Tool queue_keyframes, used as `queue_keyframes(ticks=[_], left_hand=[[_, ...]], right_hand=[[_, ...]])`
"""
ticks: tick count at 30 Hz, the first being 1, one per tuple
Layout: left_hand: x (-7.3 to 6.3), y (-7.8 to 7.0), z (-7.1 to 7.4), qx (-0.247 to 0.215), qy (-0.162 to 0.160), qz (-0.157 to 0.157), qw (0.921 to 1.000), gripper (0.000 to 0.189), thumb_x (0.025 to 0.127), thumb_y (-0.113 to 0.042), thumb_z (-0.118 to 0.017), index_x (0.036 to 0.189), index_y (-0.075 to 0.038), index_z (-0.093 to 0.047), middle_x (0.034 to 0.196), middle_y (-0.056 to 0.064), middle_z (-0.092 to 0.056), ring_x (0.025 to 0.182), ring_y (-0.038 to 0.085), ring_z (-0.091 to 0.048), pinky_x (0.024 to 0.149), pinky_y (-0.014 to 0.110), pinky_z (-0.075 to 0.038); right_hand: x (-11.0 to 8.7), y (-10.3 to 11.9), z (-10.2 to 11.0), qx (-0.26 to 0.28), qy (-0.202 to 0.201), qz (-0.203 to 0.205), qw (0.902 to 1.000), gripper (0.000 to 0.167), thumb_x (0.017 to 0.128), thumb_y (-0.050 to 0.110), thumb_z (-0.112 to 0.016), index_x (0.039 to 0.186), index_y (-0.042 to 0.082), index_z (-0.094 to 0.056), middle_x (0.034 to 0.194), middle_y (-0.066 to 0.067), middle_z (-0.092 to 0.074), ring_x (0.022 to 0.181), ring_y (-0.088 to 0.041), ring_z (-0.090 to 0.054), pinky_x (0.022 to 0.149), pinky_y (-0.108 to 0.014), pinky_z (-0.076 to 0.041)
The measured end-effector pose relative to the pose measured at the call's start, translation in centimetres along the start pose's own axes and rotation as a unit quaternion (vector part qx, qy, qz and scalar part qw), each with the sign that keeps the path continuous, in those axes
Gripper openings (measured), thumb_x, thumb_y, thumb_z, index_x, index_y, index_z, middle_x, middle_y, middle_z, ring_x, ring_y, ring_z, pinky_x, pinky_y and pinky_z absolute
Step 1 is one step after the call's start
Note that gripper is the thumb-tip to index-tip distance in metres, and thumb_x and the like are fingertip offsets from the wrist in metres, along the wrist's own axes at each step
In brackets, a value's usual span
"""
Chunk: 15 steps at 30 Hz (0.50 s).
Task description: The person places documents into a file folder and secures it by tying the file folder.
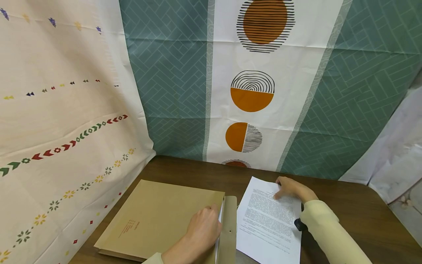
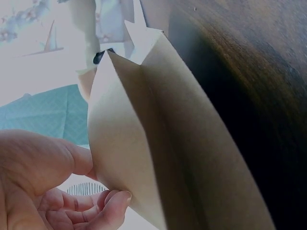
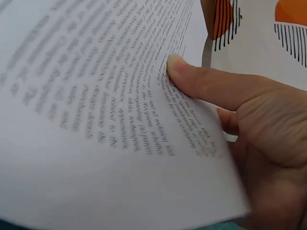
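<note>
A large brown envelope (image 1: 165, 216) lies on the table with its flap (image 1: 229, 227) folded out to the right. My left hand (image 1: 204, 227) grips the upper panel at the mouth edge. In the left wrist view that panel (image 2: 120, 134) bows up from the other one, so a gap shows between them. A strip of white shows along the mouth. My right hand (image 1: 291, 189) pinches printed paper (image 1: 268, 227) by its top right edge, just right of the flap. Its thumb (image 3: 192, 79) presses on the printed side in the right wrist view, with the fingers behind the paper.
The dark wooden table (image 1: 356, 212) reaches back to a green and white patterned curtain (image 1: 250, 128). A cream cloth with printed flowers (image 1: 66, 146) hangs along the left side. A black band (image 1: 300, 224) is on my right wrist.
</note>
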<state>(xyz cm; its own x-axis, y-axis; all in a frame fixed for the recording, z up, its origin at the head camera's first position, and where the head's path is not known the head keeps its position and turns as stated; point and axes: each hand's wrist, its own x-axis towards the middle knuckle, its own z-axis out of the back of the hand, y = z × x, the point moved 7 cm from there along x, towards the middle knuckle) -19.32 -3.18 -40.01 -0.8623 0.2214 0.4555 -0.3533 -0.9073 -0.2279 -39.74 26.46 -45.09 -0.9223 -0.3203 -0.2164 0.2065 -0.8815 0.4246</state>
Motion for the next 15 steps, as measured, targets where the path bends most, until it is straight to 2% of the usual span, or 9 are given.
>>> queue_keyframes(ticks=[2,5,10,15], left_hand=[[0.0,0.0,0.0,0.001,-0.002,0.001,1.0,0.014,0.072,0.002,-0.068,0.076,-0.004,-0.056,0.063,0.003,-0.051,0.05,0.01,-0.049,0.041,0.025,-0.04],[0.0,-0.1,0.1,-0.002,-0.003,0.0,1.0,0.014,0.071,0.003,-0.068,0.077,-0.004,-0.056,0.063,0.003,-0.051,0.05,0.012,-0.05,0.042,0.026,-0.041],[0.2,0.0,0.2,-0.008,-0.009,-0.004,0.9999,0.015,0.071,0.004,-0.067,0.077,-0.004,-0.056,0.062,0.003,-0.051,0.05,0.011,-0.048,0.041,0.025,-0.039],[0.2,0.0,0.3,-0.003,-0.012,-0.002,0.9999,0.016,0.071,0.003,-0.068,0.077,-0.004,-0.055,0.062,0.003,-0.051,0.05,0.014,-0.052,0.041,0.028,-0.041]], right_hand=[[-0.4,-0.6,-0.1,0.01,-0.014,-0.004,0.9998,0.069,0.078,0.024,-0.09,0.127,-0.01,-0.055,0.121,-0.024,-0.063,0.103,-0.036,-0.06,0.092,-0.057,-0.049],[-1.1,-1.4,-0.1,0.032,-0.036,-0.009,0.9988,0.068,0.077,0.026,-0.09,0.124,-0.011,-0.057,0.11,-0.019,-0.065,0.091,-0.031,-0.06,0.084,-0.051,-0.052],[-2.3,-2.4,0.0,0.08,-0.07,-0.005,0.9943,0.046,0.08,0.018,-0.087,0.105,-0.01,-0.061,0.091,-0.012,-0.062,0.078,-0.025,-0.057,0.069,-0.04,-0.051],[-3.3,-3.6,0.0,0.13,-0.101,0.0,0.9864,0.025,0.086,0.015,-0.082,0.089,-0.001,-0.062,0.084,-0.008,-0.057,0.072,-0.022,-0.054,0.063,-0.036,-0.046]])
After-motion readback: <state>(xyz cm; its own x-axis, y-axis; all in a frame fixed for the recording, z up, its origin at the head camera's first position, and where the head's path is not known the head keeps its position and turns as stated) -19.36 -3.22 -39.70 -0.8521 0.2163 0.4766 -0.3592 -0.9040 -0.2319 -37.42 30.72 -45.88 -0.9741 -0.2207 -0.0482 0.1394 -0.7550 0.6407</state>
